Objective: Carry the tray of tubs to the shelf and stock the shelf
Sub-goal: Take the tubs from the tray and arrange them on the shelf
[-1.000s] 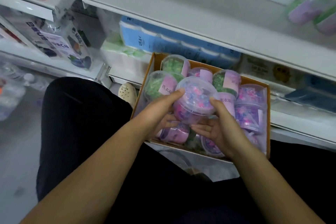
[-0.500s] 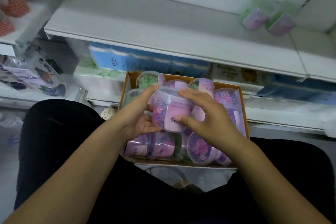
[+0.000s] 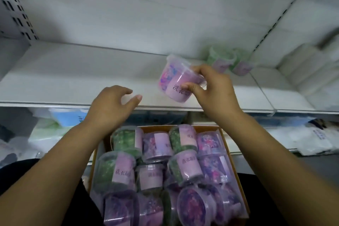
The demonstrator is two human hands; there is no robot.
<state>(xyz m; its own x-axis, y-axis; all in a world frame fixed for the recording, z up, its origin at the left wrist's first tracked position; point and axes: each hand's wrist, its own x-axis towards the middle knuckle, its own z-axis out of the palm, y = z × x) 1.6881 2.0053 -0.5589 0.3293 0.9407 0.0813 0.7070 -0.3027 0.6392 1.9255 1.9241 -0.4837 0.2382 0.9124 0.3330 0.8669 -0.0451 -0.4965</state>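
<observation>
Left hand [image 3: 111, 104] is hovering empty at the shelf's front lip, fingers loosely spread and curled, holding nothing. A second ago both hands were cupping one tub over the tray; the left has since let go and the right is carrying alone. Right hand [image 3: 212, 88] is gripping the purple tub [image 3: 176, 82] by its side wall, thumb on the label, and is holding it tilted above the shelf [image 3: 73, 71], not yet set down. Judgement: transfer from tray to shelf is under way, and placement beside the two green tubs [image 3: 229, 62] already standing further right looks like the aim.

The tray [image 3: 226, 145], an orange-edged cardboard box, is sitting low in front of the person, below the shelf edge, and is still packed with tubs in purple and green.

Materials: tubs are clear, thin-walled plastic, round and slightly tapered, with snap lids and pale lilac paper labels; contents look like small glossy beads, though blur is limiting detail. The shelf is smooth white painted metal, likely slippery under a tilted tub.
</observation>
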